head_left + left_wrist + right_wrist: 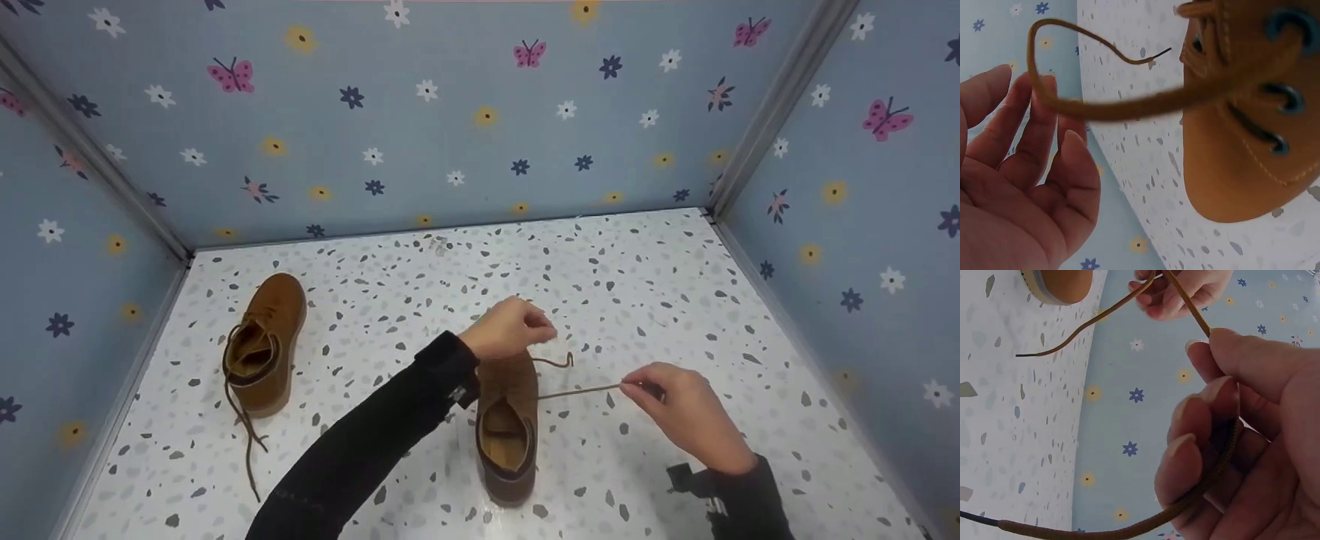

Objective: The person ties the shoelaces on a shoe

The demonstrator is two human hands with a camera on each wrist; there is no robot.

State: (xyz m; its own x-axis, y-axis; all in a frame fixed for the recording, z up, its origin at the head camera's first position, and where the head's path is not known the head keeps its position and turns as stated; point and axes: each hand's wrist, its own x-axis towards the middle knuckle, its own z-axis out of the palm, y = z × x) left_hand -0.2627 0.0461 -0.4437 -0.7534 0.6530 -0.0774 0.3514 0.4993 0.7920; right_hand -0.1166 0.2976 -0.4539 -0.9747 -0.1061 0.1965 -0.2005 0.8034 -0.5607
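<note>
One brown lace-up shoe [510,379] stands upright near the front of a speckled white counter, toe towards the back wall and opening towards the person, a placing that seems to suit working the laces from behind. Its lace runs through metal-ringed eyelets [1283,147], and two ends come out on the shoe's right side.

The right hand [682,409], well out to that side, pinches one lace end [581,391] between thumb and forefinger, its other fingers curled over the tail, whose dark tip pokes out beyond them. That strand runs nearly straight back to the shoe; the pinch probably serves to keep it drawn out and apart from its partner.

The left hand [510,330] is above the toe, fingers loosely bent and parted from the thumb, with no grip on anything. The loose lace end [1129,111] loops just by its fingertips; whether they touch cannot be told. The hand's place suggests readiness near that end.

Farther left, well apart, a matching second shoe [281,352] stands upright, its laces [244,421] trailing onto the counter [375,300], seemingly set aside to leave working room. Blue walls [450,82] with flowers and butterflies enclose the back and sides.
</note>
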